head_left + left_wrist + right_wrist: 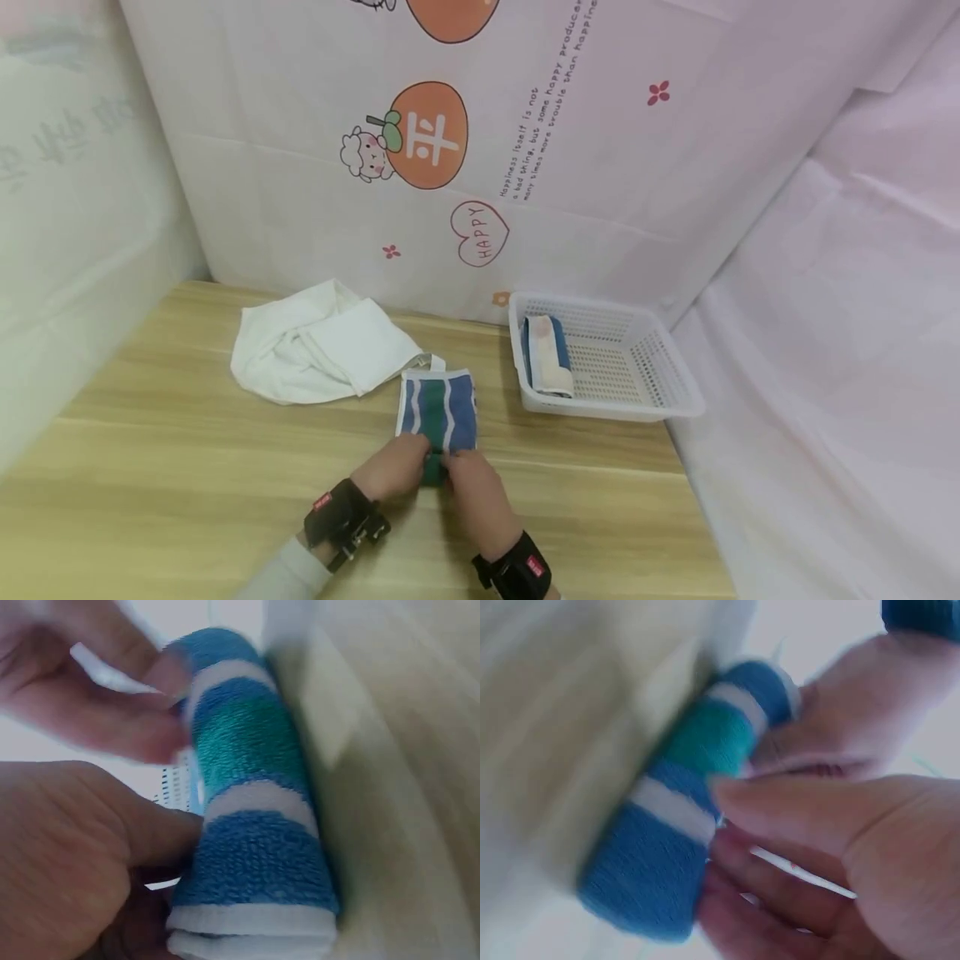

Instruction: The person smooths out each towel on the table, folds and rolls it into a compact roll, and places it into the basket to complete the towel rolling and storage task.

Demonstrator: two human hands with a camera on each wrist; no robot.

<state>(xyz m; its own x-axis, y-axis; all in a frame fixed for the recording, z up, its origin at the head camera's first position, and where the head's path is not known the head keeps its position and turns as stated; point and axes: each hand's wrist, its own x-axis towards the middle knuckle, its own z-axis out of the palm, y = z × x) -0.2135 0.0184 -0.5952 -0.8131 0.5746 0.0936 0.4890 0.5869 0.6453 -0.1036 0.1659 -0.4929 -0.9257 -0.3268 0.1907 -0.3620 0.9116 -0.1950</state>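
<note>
A small terry towel [437, 408] with blue, green and white stripes lies on the table, its near end folded over in a thick roll. My left hand [395, 468] grips the roll's left part, and my right hand [482, 500] pinches it from the right. In the left wrist view the rolled edge of the towel [251, 855] shows close up, the left thumb [154, 832] against it. The right wrist view has the right thumb [780, 806] on the towel's edge, fingers beneath. The hands partly hide the near end in the head view.
A crumpled white cloth [300, 350] lies behind and left of the towel, close to its far edge. At the back right stands a white plastic basket [600, 410] holding a folded cream and blue towel [546, 354]. White printed cloth walls [585, 242] enclose the wooden table [187, 467].
</note>
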